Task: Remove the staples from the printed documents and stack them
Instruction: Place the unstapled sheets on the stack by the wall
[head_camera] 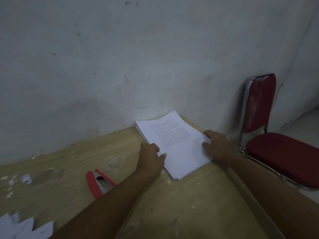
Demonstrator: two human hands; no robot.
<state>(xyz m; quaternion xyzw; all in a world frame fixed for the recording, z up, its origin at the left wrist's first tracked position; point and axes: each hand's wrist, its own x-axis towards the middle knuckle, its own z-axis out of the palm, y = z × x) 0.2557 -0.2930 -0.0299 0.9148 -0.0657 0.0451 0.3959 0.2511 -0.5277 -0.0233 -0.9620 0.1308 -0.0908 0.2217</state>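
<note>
A stack of white printed paper sheets lay on the pale wooden surface, at its far side, with the stack's far corner close against the scuffed grey-white wall. The stack sat turned at an angle, and lines of dark print showed on the upper half of the top sheet (too blurred to read).

Both hands were on it. The left hand was at the stack's left edge, knuckles up and fingers curled, with the thumb lying on the top sheet. The right hand was at the right edge, fingers bent over the paper's border and the thumb on top, so the stack was held between the two. Whether the fingers of either reached beneath the sheets could not be told.

Near the left forearm, apart from the stack, a red-handled metal staple remover lay on the surface with its arms spread. Further left were small torn white paper scraps, and loose white sheets showed at the lower left corner. To the right, beside the surface, stood a red padded chair with a chrome frame, its back towards the wall.
</note>
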